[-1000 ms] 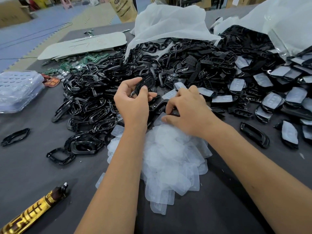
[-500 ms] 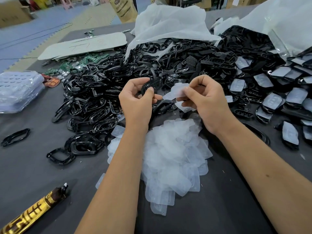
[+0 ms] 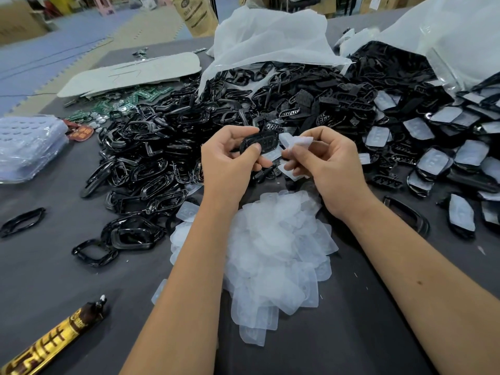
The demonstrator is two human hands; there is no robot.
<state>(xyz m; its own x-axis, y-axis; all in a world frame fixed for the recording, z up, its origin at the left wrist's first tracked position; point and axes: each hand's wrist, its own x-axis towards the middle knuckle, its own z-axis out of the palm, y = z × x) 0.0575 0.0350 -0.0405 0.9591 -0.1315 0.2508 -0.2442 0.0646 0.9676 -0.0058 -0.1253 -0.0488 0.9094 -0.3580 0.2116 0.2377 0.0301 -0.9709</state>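
My left hand (image 3: pixel 230 163) grips a small black plastic shell (image 3: pixel 261 142), thumb on its near edge and fingers curled behind it. My right hand (image 3: pixel 324 163) pinches a translucent white rubber pad (image 3: pixel 296 141) just to the right of the shell, almost touching it. Both hands hover above the grey table (image 3: pixel 54 266). Directly below them lies a heap of the same translucent pads (image 3: pixel 276 253). A large pile of black plastic frames and shells (image 3: pixel 167 147) spreads behind and to the left.
Shells fitted with white pads (image 3: pixel 438 147) lie at the right. White bags (image 3: pixel 270 36) spill black parts at the back. Green circuit boards (image 3: pixel 116 104) and a grey board (image 3: pixel 130 74) sit far left; clear plastic trays (image 3: pixel 24 147) at the left edge; a gold tube (image 3: pixel 54 339) near front left.
My right hand lifted a translucent pad out of the heap and brought it up beside the black shell. My left hand raised the shell a little and turned it.
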